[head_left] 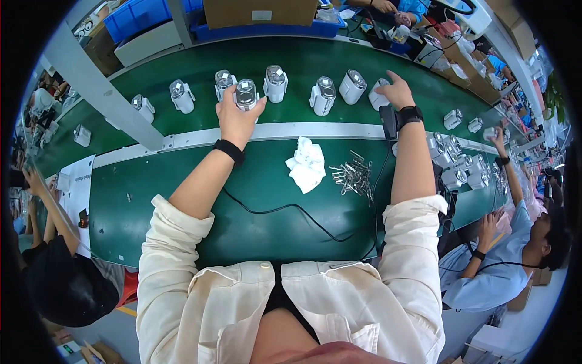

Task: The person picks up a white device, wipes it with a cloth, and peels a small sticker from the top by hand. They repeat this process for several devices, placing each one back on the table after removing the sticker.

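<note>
My left hand (238, 121) is closed around a white device with a clear, dark-grey top (247, 91), thumb on its right side. Just behind it stands a similar white device (223, 77). At the far right of the row, my right hand (397, 94) has its thumb and index finger spread beside a white device (376, 100); whether it touches it is hard to tell. Between my hands stand more of these devices, one upright (276, 84), another (323, 97) and a tilted one (352, 88). All rest on the green belt (297, 54).
A metal rail (291, 130) divides belt and bench. On the bench lie a crumpled white cloth (307, 165), a pile of small metal parts (353, 176) and a black cable (285, 207). More devices (454, 176) cluster right, near a seated co-worker (503, 261). Another person (70, 279) sits left.
</note>
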{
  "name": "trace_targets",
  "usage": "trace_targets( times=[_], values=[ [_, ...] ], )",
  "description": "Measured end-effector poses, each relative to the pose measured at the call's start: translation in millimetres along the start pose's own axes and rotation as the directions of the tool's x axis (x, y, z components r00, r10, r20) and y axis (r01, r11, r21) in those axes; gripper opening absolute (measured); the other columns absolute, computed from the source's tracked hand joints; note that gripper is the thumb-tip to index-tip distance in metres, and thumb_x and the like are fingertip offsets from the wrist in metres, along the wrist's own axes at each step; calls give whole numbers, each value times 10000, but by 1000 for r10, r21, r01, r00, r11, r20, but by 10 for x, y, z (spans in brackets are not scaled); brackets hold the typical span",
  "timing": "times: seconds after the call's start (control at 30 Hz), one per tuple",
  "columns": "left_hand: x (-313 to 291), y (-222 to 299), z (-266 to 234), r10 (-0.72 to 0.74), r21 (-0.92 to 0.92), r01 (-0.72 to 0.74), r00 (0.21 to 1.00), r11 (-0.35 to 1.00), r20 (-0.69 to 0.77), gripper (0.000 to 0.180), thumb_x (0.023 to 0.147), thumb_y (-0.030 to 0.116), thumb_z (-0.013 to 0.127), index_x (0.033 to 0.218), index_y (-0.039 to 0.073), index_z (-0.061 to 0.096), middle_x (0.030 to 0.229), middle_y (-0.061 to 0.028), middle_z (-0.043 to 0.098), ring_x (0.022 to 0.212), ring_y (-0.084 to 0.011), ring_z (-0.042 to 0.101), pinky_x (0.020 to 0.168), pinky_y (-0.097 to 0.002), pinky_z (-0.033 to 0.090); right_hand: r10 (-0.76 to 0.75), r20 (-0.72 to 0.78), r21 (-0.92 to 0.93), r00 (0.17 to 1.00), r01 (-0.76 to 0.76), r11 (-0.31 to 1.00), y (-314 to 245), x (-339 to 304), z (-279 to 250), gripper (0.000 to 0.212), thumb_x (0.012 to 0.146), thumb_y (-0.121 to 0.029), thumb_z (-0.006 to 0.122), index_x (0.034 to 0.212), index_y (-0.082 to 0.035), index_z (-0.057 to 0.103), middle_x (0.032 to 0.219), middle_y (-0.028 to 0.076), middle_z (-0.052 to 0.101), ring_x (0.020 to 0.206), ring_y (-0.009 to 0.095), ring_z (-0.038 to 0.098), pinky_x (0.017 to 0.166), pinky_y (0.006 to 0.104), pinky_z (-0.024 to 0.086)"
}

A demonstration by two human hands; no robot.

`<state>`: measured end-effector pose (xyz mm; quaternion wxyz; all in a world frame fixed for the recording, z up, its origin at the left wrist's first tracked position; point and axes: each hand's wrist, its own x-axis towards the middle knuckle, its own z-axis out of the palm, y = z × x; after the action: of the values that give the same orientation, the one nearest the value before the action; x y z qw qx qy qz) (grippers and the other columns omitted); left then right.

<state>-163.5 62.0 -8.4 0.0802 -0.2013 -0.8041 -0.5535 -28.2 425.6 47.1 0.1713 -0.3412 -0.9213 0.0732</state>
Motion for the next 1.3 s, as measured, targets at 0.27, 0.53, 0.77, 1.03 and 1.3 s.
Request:
trace_targets(
  times=[0.27, 0.53, 0.77, 1.03, 1.3],
  values=[
    [216, -88, 160, 54, 254, -93, 986, 963, 156, 746, 649, 274, 849, 1216, -16, 462, 1088, -223, 606, 1054, -381, 544, 908, -417, 443, -105, 2, 25, 994, 105, 994, -650, -124, 218, 785, 664, -278, 749, 1357, -51, 458, 1334, 235, 478, 1218, 369, 481, 1009, 414, 411],
    [187, -78, 29, -31, 233, -20, 977, 972, 211, 811, 638, 286, 855, 1251, -35, 434, 1148, -238, 587, 1135, -377, 530, 941, -390, 442, 65, -124, 152, 990, -46, 987, -520, -269, 524, 739, 665, -240, 775, 1316, -47, 484, 1172, 222, 597, 1074, 355, 586, 931, 399, 471],
    [-197, 299, -168, 525, 377, -508, 849, 774, 65, 933, 638, 316, 857, 1346, -34, 360, 1255, -224, 517, 1142, -368, 524, 1009, -403, 408, -72, -82, 153, 994, 84, 985, -728, -627, -462, 646, 636, -216, 803, 1203, -4, 577, 990, 202, 668, 928, 354, 644, 843, 383, 508],
    [-541, 700, -192, 461, -727, 387, 582, 567, 670, 854, 687, 221, 840, 1362, -8, 369, 1238, -125, 549, 1120, -188, 545, 962, -317, 445, -719, 445, 860, 535, -30, 509, -1286, -1143, -804, 692, 722, -28, 758, 1349, -35, 466, 1197, 107, 587, 1095, 200, 560, 918, 326, 481],
    [-626, 58, -1736, 108, -89, -83, 934, 993, 340, 583, 680, 120, 812, 1180, 26, 528, 1036, -88, 636, 929, -140, 605, 835, -281, 485, 223, 30, 12, 974, -224, 975, 319, 313, -227, 973, 571, -399, 848, 1323, 70, 445, 1244, 241, 568, 1162, 332, 557, 959, 350, 453]
  ],
)
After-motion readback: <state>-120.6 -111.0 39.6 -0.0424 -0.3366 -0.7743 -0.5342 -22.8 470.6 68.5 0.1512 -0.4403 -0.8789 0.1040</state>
